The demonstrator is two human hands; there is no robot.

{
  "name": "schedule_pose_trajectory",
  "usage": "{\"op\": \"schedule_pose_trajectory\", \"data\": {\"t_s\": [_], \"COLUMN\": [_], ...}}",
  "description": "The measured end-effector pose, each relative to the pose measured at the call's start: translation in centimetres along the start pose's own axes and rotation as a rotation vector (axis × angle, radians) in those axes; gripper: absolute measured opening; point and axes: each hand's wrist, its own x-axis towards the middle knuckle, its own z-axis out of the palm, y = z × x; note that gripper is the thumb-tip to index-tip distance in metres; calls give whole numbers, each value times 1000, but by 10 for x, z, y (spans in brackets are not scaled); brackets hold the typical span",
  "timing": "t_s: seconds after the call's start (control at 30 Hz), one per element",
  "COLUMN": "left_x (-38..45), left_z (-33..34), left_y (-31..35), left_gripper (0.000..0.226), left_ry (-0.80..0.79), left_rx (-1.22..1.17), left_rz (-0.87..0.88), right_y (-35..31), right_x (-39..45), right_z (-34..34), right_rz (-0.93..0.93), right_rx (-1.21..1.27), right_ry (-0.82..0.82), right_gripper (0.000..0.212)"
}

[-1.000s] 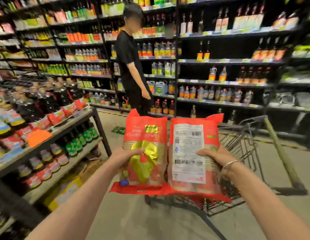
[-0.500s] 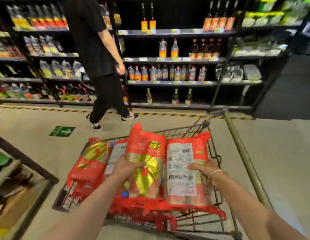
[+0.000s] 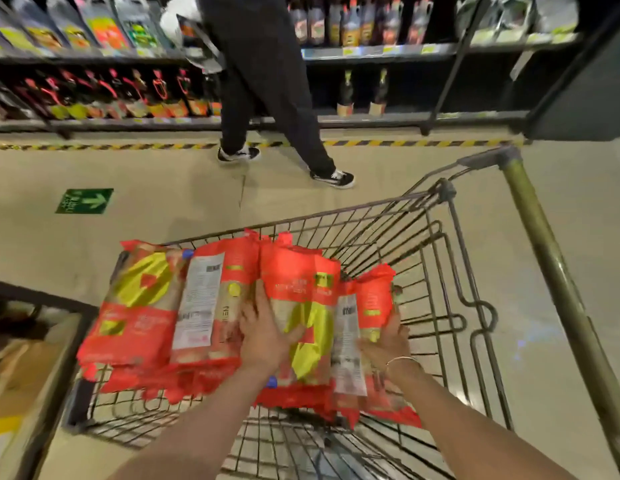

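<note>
Inside a wire shopping cart (image 3: 440, 271) lie several red food packets. My left hand (image 3: 263, 337) grips a red packet with a yellow emblem (image 3: 301, 306), thumb on its front. My right hand (image 3: 388, 341) holds a second red packet (image 3: 371, 299) from its right side, its white label turned toward the first. Both held packets are low in the cart basket. Two more red packets (image 3: 152, 306) lie at the cart's left side, one face up, one label up.
The cart's green handle bar (image 3: 558, 282) runs down the right. A person in black trousers (image 3: 267, 81) walks across the aisle ahead. Shelves of bottles (image 3: 94, 95) line the far side. A low shelf unit (image 3: 35, 358) stands at the left. A green arrow sticker (image 3: 84, 200) marks the floor.
Both hands have brought the two packets down from chest height into the cart, beside the packets lying there. The view has tilted downward, and the person ahead has stepped to the right.
</note>
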Motion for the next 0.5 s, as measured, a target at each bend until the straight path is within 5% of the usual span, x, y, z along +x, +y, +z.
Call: {"op": "schedule_pose_trajectory", "data": {"t_s": [0.07, 0.3, 0.5], "left_x": [2, 11, 6], "left_z": [8, 8, -34], "left_y": [-2, 2, 50], "left_gripper": [118, 118, 98], "left_ry": [-12, -36, 52], "left_rx": [32, 79, 194], "left_rz": [6, 9, 205], "right_y": [1, -11, -49], "right_x": [2, -2, -35], "right_z": [16, 21, -41], "right_rz": [12, 43, -222], "right_rx": [-101, -370, -554], "right_ry": [31, 171, 284], "right_gripper": [112, 105, 38]}}
